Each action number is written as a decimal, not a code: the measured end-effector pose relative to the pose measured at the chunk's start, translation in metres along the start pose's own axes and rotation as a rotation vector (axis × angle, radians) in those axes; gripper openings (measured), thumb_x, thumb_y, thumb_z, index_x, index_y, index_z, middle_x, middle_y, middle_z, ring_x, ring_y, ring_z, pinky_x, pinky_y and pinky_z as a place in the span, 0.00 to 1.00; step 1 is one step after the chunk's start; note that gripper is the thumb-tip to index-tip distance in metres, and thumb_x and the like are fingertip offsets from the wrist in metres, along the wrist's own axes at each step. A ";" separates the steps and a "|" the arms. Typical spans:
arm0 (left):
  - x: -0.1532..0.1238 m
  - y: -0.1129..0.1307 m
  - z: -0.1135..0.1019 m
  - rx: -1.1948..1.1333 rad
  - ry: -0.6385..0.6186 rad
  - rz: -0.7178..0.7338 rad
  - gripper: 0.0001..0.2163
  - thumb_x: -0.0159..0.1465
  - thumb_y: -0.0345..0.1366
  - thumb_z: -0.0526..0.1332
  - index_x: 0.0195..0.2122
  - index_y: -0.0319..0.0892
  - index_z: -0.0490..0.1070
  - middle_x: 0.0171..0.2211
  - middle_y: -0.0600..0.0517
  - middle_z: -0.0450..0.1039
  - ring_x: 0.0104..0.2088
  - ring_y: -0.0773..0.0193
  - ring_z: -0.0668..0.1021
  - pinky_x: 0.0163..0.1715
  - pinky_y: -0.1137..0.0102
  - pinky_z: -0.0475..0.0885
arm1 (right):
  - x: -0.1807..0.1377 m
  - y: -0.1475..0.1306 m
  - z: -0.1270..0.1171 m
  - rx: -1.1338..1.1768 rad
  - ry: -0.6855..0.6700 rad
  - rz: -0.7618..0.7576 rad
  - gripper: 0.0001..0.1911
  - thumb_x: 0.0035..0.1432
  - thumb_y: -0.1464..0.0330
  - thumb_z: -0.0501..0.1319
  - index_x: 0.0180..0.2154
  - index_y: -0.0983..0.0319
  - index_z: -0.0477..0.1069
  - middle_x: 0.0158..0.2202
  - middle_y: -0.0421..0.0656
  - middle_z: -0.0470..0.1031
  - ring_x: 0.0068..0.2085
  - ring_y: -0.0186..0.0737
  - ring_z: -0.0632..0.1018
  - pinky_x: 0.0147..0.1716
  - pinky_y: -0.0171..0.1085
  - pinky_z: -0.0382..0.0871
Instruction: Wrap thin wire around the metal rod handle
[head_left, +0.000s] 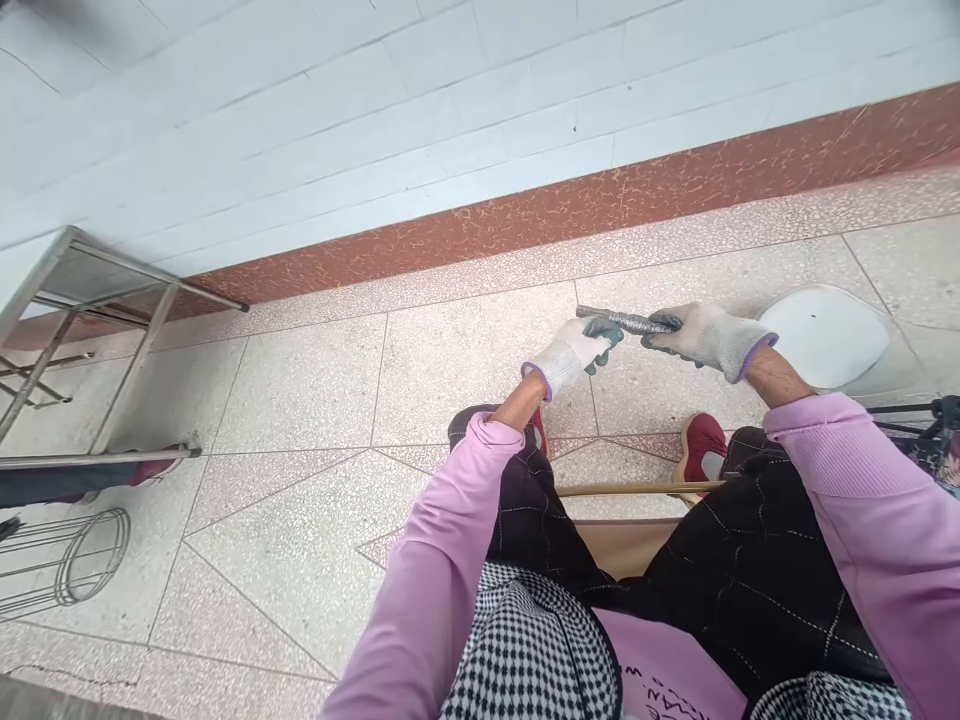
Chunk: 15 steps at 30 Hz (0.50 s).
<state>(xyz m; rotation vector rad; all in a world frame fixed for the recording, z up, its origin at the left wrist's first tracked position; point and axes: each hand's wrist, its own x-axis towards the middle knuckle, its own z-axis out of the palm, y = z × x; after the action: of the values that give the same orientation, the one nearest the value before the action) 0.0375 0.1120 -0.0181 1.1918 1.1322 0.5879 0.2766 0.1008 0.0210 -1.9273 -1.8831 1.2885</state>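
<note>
A seated person's gloved left hand point(574, 355) curls its fingers around one end of a short grey metal rod point(628, 321) at centre frame. The gloved right hand point(705, 335) closes over the other end. The rod lies nearly level between them, above the tiled floor point(300, 400) and just beyond the knees. Handling it well appears to call for a firm grip from both sides, with wrists steady and the piece held close to the body. A red shoe point(701, 445) shows below, a white disc point(825, 335) lies at right, and a metal frame point(90, 290) and a wire basket point(67, 560) stand at far left.
</note>
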 end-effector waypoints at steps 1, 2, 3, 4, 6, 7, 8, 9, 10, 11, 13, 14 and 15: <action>0.001 0.001 -0.001 -0.052 0.013 -0.012 0.01 0.70 0.34 0.73 0.41 0.45 0.84 0.24 0.50 0.74 0.34 0.58 0.79 0.43 0.60 0.79 | -0.001 -0.005 0.001 0.055 0.019 0.026 0.10 0.69 0.61 0.72 0.42 0.62 0.80 0.26 0.38 0.72 0.24 0.34 0.72 0.21 0.34 0.65; 0.002 0.002 -0.003 -0.100 0.018 -0.020 0.01 0.71 0.33 0.72 0.41 0.45 0.83 0.25 0.51 0.75 0.33 0.60 0.79 0.43 0.60 0.78 | -0.003 -0.011 0.001 0.140 0.035 0.040 0.09 0.68 0.62 0.72 0.41 0.61 0.79 0.25 0.38 0.70 0.24 0.34 0.71 0.20 0.34 0.64; 0.003 0.004 -0.006 -0.139 0.020 -0.026 0.02 0.71 0.31 0.71 0.41 0.45 0.83 0.26 0.51 0.75 0.31 0.62 0.77 0.42 0.60 0.78 | -0.005 -0.018 0.002 0.239 0.045 0.038 0.09 0.67 0.62 0.72 0.40 0.61 0.78 0.25 0.38 0.70 0.24 0.35 0.70 0.20 0.35 0.64; 0.004 0.006 -0.008 -0.168 0.021 -0.029 0.03 0.71 0.30 0.69 0.40 0.45 0.82 0.27 0.52 0.75 0.29 0.64 0.76 0.40 0.61 0.77 | -0.008 -0.024 0.002 0.335 0.047 0.019 0.09 0.66 0.62 0.72 0.40 0.60 0.77 0.26 0.38 0.69 0.24 0.35 0.69 0.19 0.35 0.64; 0.004 0.011 -0.012 -0.201 0.024 -0.028 0.06 0.71 0.26 0.66 0.40 0.43 0.80 0.26 0.54 0.74 0.26 0.67 0.74 0.36 0.63 0.76 | -0.013 -0.037 0.003 0.475 0.030 -0.033 0.10 0.64 0.61 0.73 0.39 0.60 0.76 0.25 0.38 0.68 0.24 0.35 0.67 0.19 0.35 0.63; 0.005 0.013 -0.014 -0.217 0.025 -0.026 0.07 0.70 0.24 0.65 0.39 0.42 0.79 0.26 0.55 0.74 0.25 0.68 0.74 0.34 0.65 0.75 | -0.014 -0.042 0.004 0.524 0.019 -0.050 0.11 0.63 0.61 0.73 0.39 0.60 0.76 0.25 0.38 0.67 0.24 0.35 0.66 0.19 0.35 0.62; 0.005 0.015 -0.015 -0.236 0.022 -0.026 0.08 0.69 0.22 0.64 0.38 0.41 0.78 0.26 0.55 0.74 0.25 0.69 0.74 0.33 0.66 0.74 | -0.016 -0.046 0.004 0.564 0.000 -0.063 0.11 0.62 0.61 0.73 0.39 0.60 0.76 0.25 0.38 0.66 0.24 0.34 0.65 0.19 0.34 0.61; 0.006 0.017 -0.016 -0.256 0.019 -0.026 0.09 0.68 0.20 0.63 0.37 0.41 0.78 0.26 0.55 0.74 0.25 0.69 0.75 0.33 0.68 0.73 | -0.017 -0.049 0.004 0.596 -0.024 -0.074 0.12 0.60 0.61 0.73 0.39 0.60 0.76 0.25 0.38 0.65 0.24 0.33 0.65 0.19 0.34 0.60; 0.008 0.018 -0.018 -0.272 0.019 -0.026 0.10 0.67 0.18 0.62 0.36 0.40 0.77 0.27 0.55 0.75 0.26 0.70 0.76 0.32 0.69 0.72 | -0.017 -0.051 0.003 0.617 -0.052 -0.082 0.13 0.59 0.61 0.74 0.39 0.61 0.76 0.25 0.38 0.65 0.24 0.33 0.65 0.19 0.34 0.59; 0.009 0.018 -0.020 -0.280 0.028 -0.025 0.11 0.66 0.17 0.61 0.36 0.40 0.77 0.29 0.54 0.77 0.26 0.70 0.76 0.32 0.69 0.72 | -0.017 -0.051 0.002 0.624 -0.083 -0.084 0.14 0.58 0.61 0.74 0.40 0.61 0.76 0.25 0.37 0.65 0.23 0.33 0.64 0.18 0.34 0.58; 0.012 0.016 -0.024 -0.256 0.058 -0.020 0.13 0.65 0.16 0.61 0.35 0.40 0.77 0.32 0.51 0.81 0.28 0.69 0.76 0.35 0.68 0.73 | -0.017 -0.049 0.000 0.587 -0.164 -0.087 0.17 0.56 0.60 0.75 0.41 0.63 0.77 0.25 0.38 0.66 0.23 0.33 0.65 0.18 0.34 0.58; 0.013 0.014 -0.027 -0.232 0.069 -0.021 0.13 0.66 0.16 0.61 0.34 0.41 0.77 0.33 0.50 0.82 0.29 0.68 0.76 0.37 0.66 0.74 | -0.016 -0.047 -0.001 0.546 -0.203 -0.089 0.18 0.55 0.59 0.75 0.42 0.63 0.77 0.25 0.39 0.67 0.22 0.33 0.65 0.18 0.35 0.58; 0.013 0.013 -0.029 -0.212 0.074 -0.023 0.12 0.66 0.17 0.62 0.34 0.42 0.78 0.34 0.49 0.82 0.30 0.67 0.76 0.38 0.65 0.76 | -0.015 -0.044 -0.002 0.500 -0.236 -0.088 0.18 0.54 0.58 0.74 0.41 0.63 0.78 0.25 0.39 0.68 0.22 0.33 0.66 0.17 0.35 0.59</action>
<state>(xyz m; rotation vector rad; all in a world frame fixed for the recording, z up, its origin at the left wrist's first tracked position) 0.0182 0.1390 -0.0095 0.9808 1.1149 0.7205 0.2479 0.0970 0.0571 -1.4755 -1.5131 1.8096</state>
